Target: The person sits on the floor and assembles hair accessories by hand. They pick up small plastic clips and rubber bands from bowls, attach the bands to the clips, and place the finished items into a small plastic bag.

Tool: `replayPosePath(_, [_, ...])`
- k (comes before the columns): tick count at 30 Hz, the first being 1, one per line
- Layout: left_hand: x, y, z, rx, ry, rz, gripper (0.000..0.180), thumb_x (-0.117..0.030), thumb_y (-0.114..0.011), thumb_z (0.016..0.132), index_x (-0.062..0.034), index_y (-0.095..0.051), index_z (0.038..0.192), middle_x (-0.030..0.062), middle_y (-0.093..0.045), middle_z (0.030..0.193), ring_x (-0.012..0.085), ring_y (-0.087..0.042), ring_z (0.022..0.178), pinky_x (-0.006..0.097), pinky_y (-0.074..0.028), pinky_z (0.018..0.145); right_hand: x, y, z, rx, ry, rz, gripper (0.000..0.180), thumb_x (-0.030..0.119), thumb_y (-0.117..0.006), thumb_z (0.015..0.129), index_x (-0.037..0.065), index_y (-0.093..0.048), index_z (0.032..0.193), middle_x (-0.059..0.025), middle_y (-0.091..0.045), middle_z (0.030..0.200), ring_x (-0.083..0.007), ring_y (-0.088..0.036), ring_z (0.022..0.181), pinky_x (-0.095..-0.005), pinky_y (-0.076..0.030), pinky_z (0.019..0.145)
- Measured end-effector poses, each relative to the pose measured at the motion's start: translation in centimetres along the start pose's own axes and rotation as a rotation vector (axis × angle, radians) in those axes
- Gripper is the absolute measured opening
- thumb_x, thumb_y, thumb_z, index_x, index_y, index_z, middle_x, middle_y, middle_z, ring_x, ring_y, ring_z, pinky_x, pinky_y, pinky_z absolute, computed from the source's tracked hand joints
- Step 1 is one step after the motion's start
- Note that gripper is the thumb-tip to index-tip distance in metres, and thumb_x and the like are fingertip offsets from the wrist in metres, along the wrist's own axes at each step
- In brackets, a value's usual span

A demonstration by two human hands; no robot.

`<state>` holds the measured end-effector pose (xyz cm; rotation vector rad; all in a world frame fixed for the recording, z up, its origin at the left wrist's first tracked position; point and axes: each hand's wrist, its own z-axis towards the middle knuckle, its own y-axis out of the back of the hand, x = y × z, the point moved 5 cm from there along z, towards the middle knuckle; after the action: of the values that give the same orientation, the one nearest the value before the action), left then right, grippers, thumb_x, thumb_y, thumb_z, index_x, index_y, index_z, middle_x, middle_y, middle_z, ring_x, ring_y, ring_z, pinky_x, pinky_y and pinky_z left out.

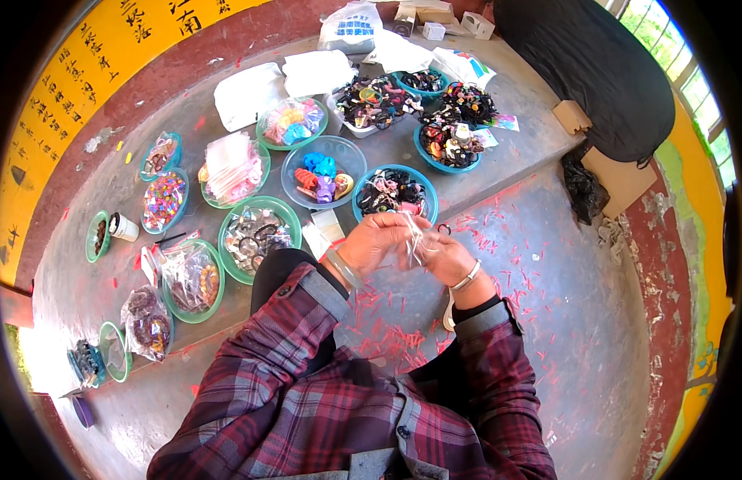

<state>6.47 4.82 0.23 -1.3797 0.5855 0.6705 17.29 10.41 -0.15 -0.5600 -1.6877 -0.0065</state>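
Above the edge of the raised ledge, my left hand point(372, 244) pinches a small clear plastic bag point(412, 246), its film catching white glints. My right hand point(451, 262) is closed at the other side of the same bag, its fingers partly hidden by the film. A small dark loop point(444, 229) shows at the top of my right hand; whether it is held or worn I cannot tell. Just beyond both hands stands a blue bowl point(433, 210) of black hair ties with small ornaments. Left of my left wrist lie small flat packets point(323, 232).
Several bowls spread over the grey ledge point(203, 128): a green bowl point(296, 230) of bagged shiny pieces, a clear bowl point(294, 152) of colourful hair clips, a green bowl point(261, 178) of pink packets. Pink-red scraps point(395, 336) litter the floor. A black bag point(584, 190) lies right.
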Motion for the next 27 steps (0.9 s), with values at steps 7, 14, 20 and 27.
replayPosePath(7, [0.2, 2.3, 0.1, -0.328, 0.064, 0.355, 0.012, -0.013, -0.059, 0.080, -0.0037, -0.059, 0.088, 0.0050, -0.063, 0.085, 0.0084, -0.057, 0.073, 0.019, -0.042, 0.059, 1.8, 4.8, -0.6, -0.509, 0.150, -0.044, 0.020, 0.018, -0.056, 0.084, 0.003, -0.059, 0.096, -0.0036, -0.062, 0.082, -0.0119, -0.058, 0.077, -0.0227, -0.044, 0.067])
replayPosePath(14, [1.1, 1.7, 0.3, -0.245, 0.127, 0.440, 0.014, -0.014, -0.061, 0.079, -0.0056, -0.057, 0.089, 0.0001, -0.060, 0.077, 0.0057, -0.055, 0.067, 0.016, -0.037, 0.046, 0.5, 3.3, 0.6, -0.306, 0.176, -0.183, 0.011, 0.004, -0.065, 0.074, 0.004, -0.059, 0.083, 0.0000, -0.060, 0.074, -0.0070, -0.055, 0.069, -0.0170, -0.041, 0.060])
replayPosePath(20, [1.0, 2.1, 0.1, -0.356, 0.125, 0.178, 0.016, -0.007, -0.061, 0.078, -0.0054, -0.053, 0.092, 0.0027, -0.059, 0.085, 0.0081, -0.057, 0.071, 0.016, -0.039, 0.044, 0.2, 4.2, 0.6, -0.373, 0.183, -0.143, 0.006, 0.004, -0.063, 0.075, 0.002, -0.058, 0.075, 0.0018, -0.055, 0.067, -0.0058, -0.049, 0.060, -0.0192, -0.040, 0.055])
replayPosePath(27, [0.9, 1.7, -0.2, -0.398, 0.170, 0.066, 0.014, -0.008, -0.059, 0.080, -0.0073, -0.054, 0.094, 0.0019, -0.060, 0.089, 0.0079, -0.057, 0.075, 0.016, -0.041, 0.051, -0.1, 3.9, 0.8, -0.405, 0.182, -0.065, 0.004, 0.002, -0.061, 0.076, 0.002, -0.058, 0.077, -0.0015, -0.059, 0.070, -0.0074, -0.053, 0.061, -0.0204, -0.042, 0.055])
